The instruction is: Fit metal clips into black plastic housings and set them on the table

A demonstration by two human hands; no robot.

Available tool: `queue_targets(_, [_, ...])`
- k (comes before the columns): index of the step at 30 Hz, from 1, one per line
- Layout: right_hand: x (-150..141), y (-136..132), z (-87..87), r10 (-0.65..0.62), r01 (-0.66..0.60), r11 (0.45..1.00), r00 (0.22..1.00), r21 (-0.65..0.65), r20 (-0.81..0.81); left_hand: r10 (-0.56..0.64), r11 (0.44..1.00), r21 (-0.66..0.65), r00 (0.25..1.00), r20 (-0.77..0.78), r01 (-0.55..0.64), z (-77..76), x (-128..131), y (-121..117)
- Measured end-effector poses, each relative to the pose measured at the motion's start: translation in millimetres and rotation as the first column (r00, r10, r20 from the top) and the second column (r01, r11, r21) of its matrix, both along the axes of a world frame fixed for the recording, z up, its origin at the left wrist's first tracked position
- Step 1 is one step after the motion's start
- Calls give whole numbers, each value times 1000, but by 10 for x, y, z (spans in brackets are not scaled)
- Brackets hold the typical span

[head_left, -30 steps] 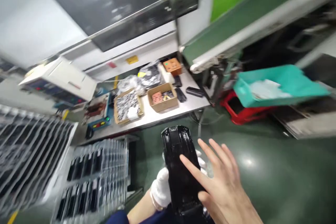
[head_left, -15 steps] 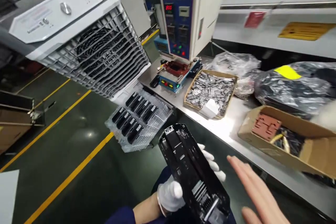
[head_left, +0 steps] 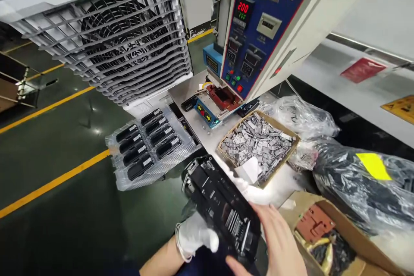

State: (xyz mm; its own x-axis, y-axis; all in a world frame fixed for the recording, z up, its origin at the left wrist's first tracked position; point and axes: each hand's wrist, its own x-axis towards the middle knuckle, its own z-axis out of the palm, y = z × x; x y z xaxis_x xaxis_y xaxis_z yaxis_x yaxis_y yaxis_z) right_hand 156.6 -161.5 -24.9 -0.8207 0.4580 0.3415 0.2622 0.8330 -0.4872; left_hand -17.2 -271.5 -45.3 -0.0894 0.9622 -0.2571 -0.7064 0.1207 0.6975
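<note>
Gripping a black moulded plastic housing [head_left: 220, 207] in a white-gloved left hand [head_left: 196, 235], thumb along the near edge and fingers wrapped round the far side, partly blurred. Bare right hand [head_left: 278, 241] against the housing's lower corner, fingers slightly spread and curved; hard to tell whether they truly grip or only touch. Housing held just off the front edge of a steel workbench [head_left: 189, 90], over the green floor. Just left of it, a clear blister tray [head_left: 152, 155] of black parts in rows. Ahead on the bench, a cardboard tray [head_left: 226, 148] heaped with grey metal clips, and behind that a press machine [head_left: 265, 39] with a blue control panel reading 200 and a red fixture [head_left: 223, 97] at its base. To the right, a cardboard box [head_left: 304, 207] holding a reddish-brown piece [head_left: 314, 223], just beside the right hand, and a black plastic bag [head_left: 352, 181] with a yellow label — beyond the tray, a large grille-fronted fan unit [head_left: 113, 39].
</note>
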Motion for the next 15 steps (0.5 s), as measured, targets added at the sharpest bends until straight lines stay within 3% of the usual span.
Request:
queue_targets(3, [-305, 610, -150, -110, 110, 990, 994, 87, 3, 116, 993, -2, 991, -66, -117, -327, -195, 367])
queue_targets(7, [-886, 1503, -615, -227, 210, 957, 972, 202, 63, 251, 934, -202, 942, -221, -296, -781, -726, 581])
queue_targets(9, [-1246, 1914, -862, -295, 266, 939, 949, 219, 112, 272, 877, -298, 901, -338, -377, -969, -1101, 658])
queue_targets(12, [-1812, 2398, -1125, -383, 342, 912, 908, 228, 168, 256, 802, -335, 792, -554, -494, -1212, -1784, 873])
queue_targets(15, [-2330, 2721, -1264, -419, 369, 897, 886, 244, 199, 173, 789, -296, 657, -733, -539, -1447, -2520, 1231])
